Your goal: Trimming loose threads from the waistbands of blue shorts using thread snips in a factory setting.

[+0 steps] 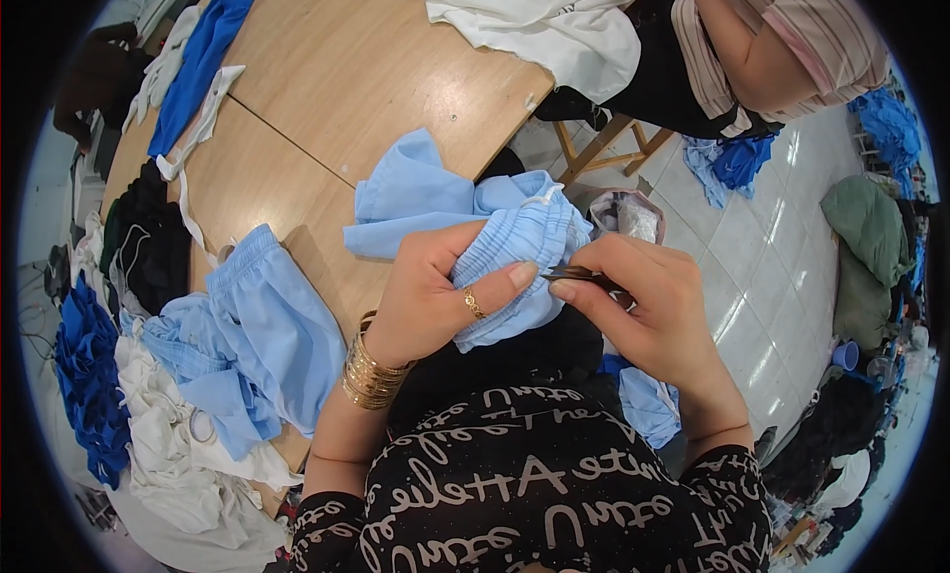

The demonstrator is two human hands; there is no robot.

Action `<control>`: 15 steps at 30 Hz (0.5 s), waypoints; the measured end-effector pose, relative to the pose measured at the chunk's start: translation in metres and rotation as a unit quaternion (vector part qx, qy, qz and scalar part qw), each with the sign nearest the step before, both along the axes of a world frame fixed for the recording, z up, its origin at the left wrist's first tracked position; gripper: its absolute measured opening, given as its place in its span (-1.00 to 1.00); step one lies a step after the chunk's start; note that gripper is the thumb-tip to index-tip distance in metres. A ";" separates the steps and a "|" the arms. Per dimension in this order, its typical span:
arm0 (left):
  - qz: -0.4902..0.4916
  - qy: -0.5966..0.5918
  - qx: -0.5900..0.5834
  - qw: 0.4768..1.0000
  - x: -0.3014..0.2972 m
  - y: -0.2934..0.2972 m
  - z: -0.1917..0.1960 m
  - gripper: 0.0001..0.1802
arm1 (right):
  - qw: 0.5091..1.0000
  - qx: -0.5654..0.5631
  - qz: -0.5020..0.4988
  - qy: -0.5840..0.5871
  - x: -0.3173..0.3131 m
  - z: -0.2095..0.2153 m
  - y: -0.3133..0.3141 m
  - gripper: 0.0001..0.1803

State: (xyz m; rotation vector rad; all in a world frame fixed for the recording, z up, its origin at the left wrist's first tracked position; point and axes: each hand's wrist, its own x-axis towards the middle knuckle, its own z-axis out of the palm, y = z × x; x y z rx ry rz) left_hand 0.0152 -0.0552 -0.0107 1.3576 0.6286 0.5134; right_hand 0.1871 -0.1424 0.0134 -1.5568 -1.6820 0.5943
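My left hand (435,286), with a ring and gold bracelets at its wrist, grips the gathered elastic waistband of light blue shorts (510,232). The rest of that garment spreads away onto the table's edge. My right hand (643,291) is closed around small dark thread snips (579,273). Their tips meet the waistband just beside my left thumb. Part of the snips is hidden by my right fingers.
More light blue shorts (277,316) lie on the wooden table (297,58) at left, near white cloth (163,454) and dark blue cloth (89,375). Another person's arm (737,53) shows at far right beside white fabric (564,29). A wooden stool (614,147) and an open bag (628,215) stand below.
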 end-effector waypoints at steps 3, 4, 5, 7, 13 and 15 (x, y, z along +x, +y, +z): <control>-0.001 0.018 0.024 1.000 -0.001 0.001 -0.001 -0.74 | 0.999 -0.034 -0.011 0.014 -0.001 0.003 0.000 -0.86; -0.002 0.017 0.024 1.000 -0.001 0.000 -0.002 -0.74 | 0.999 -0.036 -0.011 0.006 -0.001 0.004 0.000 -0.86; 0.000 0.017 0.028 0.999 -0.001 0.000 -0.002 -0.74 | 0.999 -0.036 -0.012 0.006 -0.001 0.003 0.000 -0.86; 0.001 0.016 0.031 0.999 -0.001 -0.001 -0.001 -0.74 | 1.000 -0.001 0.004 -0.014 0.001 0.002 0.000 -0.87; -0.010 0.009 -0.004 1.000 -0.003 -0.001 -0.004 -0.73 | 0.990 -0.094 0.002 0.107 0.002 0.001 0.000 -0.83; -0.022 0.022 0.016 0.999 -0.004 -0.001 -0.003 -0.72 | 0.982 -0.126 0.006 0.139 0.003 -0.001 0.001 -0.82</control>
